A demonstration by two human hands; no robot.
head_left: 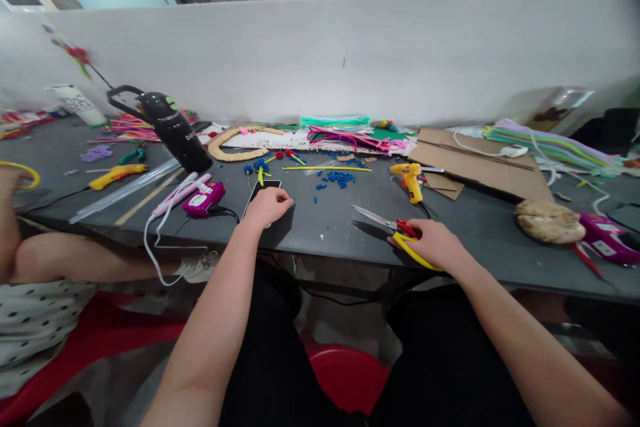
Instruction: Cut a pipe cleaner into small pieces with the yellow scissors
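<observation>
My left hand (267, 205) rests on the grey table (325, 227) with its fingers curled over the near end of a black phone (263, 188). My right hand (434, 243) is closed round the yellow and red handles of a pair of scissors (387, 221), whose blades lie on the table pointing left, slightly apart. Between the two hands lie scattered small blue pieces (340, 179) and a long yellow pipe cleaner (327, 168).
A yellow glue gun (411, 179) and cardboard sheets (475, 160) lie beyond my right hand. A black bottle (173, 123), a magenta device (203, 199) and pipe cleaner bundles (350, 137) sit further back. Another person's arm (75, 260) is at the left.
</observation>
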